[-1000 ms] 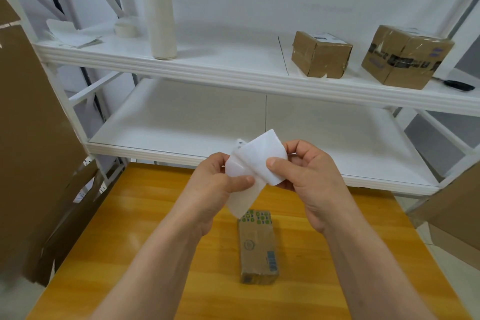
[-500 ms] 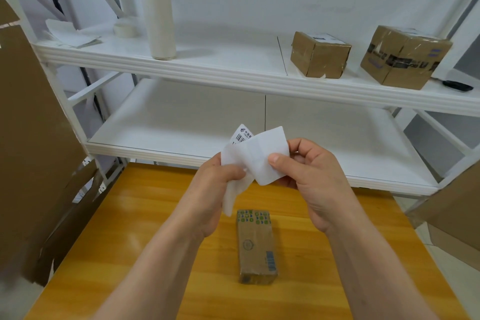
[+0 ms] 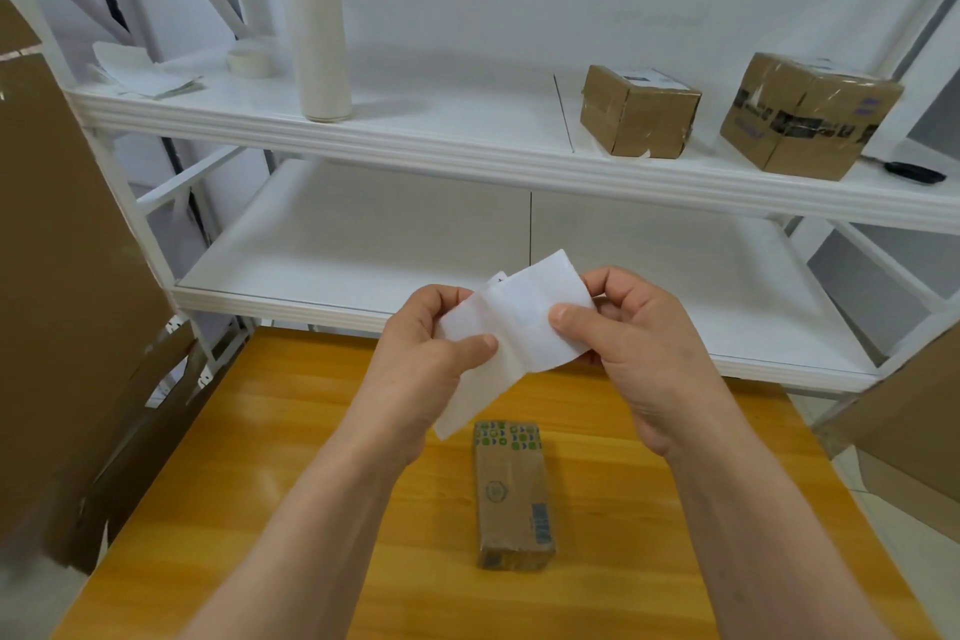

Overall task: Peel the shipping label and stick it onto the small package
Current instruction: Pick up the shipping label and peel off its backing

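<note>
A white shipping label (image 3: 524,314) is held above the yellow wooden table (image 3: 291,463), blank back side towards me, with a translucent backing strip hanging down to the left. My left hand (image 3: 423,369) pinches its left part with thumb on top. My right hand (image 3: 628,343) pinches its right part. Only a tiny printed corner peeks out at the top. The small package (image 3: 511,494), a narrow brown box with green dots at its far end, lies flat on the table just below my hands.
A white shelf unit (image 3: 467,156) stands behind the table. On its upper shelf are a tall white bottle (image 3: 317,36), a tape roll (image 3: 250,61), papers (image 3: 143,73), two cardboard boxes (image 3: 639,112) (image 3: 808,114) and a dark tool (image 3: 917,172). Cardboard sheets (image 3: 62,276) lean at left and right.
The label has turned flatter towards me, hiding most of the printed barcode corner seen half a second ago. The hanging strip has spread wider. Both hands stay at about the same height.
</note>
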Action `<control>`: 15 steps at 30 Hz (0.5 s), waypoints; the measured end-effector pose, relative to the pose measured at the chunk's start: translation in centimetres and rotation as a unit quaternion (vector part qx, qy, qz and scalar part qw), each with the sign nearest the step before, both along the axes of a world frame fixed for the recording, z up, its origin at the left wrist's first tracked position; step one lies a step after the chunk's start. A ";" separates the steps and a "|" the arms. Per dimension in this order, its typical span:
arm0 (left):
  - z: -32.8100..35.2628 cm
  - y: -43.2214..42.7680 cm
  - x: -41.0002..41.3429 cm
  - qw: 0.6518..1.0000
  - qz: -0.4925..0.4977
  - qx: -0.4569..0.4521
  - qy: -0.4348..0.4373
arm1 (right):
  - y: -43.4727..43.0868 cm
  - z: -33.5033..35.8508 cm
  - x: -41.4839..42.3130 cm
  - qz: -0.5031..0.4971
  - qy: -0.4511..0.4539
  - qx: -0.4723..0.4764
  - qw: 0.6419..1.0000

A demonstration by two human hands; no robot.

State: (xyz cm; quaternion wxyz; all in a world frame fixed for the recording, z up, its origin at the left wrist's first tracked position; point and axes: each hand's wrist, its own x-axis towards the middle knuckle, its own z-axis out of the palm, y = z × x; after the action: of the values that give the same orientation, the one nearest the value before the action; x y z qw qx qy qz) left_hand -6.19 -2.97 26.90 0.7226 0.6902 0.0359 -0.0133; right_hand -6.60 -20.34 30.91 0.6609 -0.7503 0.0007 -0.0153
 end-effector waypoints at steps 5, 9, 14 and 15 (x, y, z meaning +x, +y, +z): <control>0.2 0.1 0.0 1.000 -0.007 -0.006 -0.008 | -0.3 0.4 0.0 -0.002 -0.013 -0.012 1.000; 0.2 0.1 -0.1 1.000 -0.015 0.003 0.004 | -0.3 0.5 0.0 0.001 -0.013 -0.016 1.000; 0.2 0.3 -0.2 0.999 -0.028 0.008 0.014 | -0.3 0.5 0.0 -0.015 -0.007 -0.013 1.000; 0.2 0.4 -0.2 0.999 -0.028 0.011 0.016 | -0.3 0.5 0.0 -0.019 -0.008 -0.012 1.000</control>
State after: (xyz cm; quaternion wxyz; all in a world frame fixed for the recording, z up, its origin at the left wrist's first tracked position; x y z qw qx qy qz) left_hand -6.38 -2.57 27.07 0.7135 0.6987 0.0281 -0.0439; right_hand -6.55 -20.69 31.44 0.6516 -0.7578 0.0097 -0.0337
